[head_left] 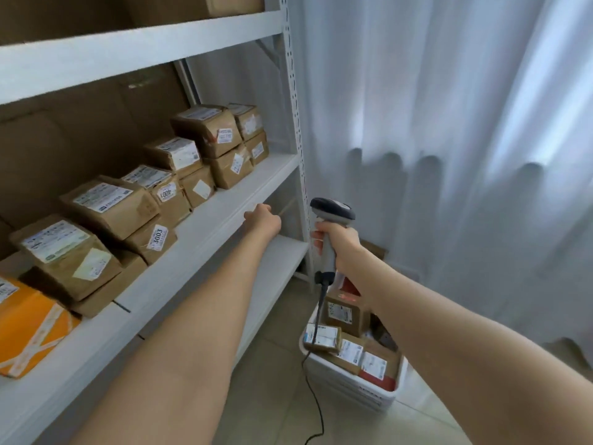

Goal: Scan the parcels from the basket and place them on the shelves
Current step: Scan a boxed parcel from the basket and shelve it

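Your right grip (340, 247) is wrapped round the handle of the scanner (333, 209), held head-up above the basket (353, 388) of parcels (345, 314) on the floor. Your left grip (261, 220) is at the shelf (224, 213) edge (fingers folded out of sight, so I can't tell its state). Brown boxes (106, 203) line that shelf.

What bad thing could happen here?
1. The cable from the scanner hangs past the basket and onto the floor. It could snag on the basket or trip someone.
2. The top parcel on the shelf sits tilted on its stack. A bump from the left hand might knock it off.
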Tool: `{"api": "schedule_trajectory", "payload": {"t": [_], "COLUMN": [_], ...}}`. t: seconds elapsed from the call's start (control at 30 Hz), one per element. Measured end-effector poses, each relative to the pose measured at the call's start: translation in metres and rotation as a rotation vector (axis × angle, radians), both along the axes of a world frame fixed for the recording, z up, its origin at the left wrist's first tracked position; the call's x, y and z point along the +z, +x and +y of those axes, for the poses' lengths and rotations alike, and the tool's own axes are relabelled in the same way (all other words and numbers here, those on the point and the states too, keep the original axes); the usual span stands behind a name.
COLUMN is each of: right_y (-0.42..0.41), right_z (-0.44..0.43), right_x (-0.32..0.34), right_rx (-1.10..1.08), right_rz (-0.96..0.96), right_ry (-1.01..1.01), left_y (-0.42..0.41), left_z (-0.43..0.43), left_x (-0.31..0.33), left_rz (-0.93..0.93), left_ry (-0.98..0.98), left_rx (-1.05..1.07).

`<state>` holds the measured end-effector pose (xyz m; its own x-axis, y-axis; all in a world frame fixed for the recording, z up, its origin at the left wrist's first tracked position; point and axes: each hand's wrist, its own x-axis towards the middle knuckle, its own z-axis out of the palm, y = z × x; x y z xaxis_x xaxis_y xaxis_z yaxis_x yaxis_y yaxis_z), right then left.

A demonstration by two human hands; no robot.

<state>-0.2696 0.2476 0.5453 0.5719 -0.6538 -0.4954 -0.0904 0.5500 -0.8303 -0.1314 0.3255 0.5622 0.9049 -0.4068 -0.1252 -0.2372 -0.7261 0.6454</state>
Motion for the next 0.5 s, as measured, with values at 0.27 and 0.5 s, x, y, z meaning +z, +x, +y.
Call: {"api": "schedule_trajectory", "payload": {"t": [0.27,0.5], "right_y": [-0.082,-0.111], "right_z": [-0.111,-0.167], "right_x": [-0.061,-0.101], "right_rx": [-0.088,-0.143], "right_rz": [0.001,0.040], "right_ry": [0.197,0.268], "left_y": [-0.085,-0.116], "left_z": [-0.113,-0.167], "left_x": [-0.060,-0.106], "left_rz": [0.075,0.112], "left_ry": [0.116,0.230], "left_rx": [-0.085,-0.129]}}
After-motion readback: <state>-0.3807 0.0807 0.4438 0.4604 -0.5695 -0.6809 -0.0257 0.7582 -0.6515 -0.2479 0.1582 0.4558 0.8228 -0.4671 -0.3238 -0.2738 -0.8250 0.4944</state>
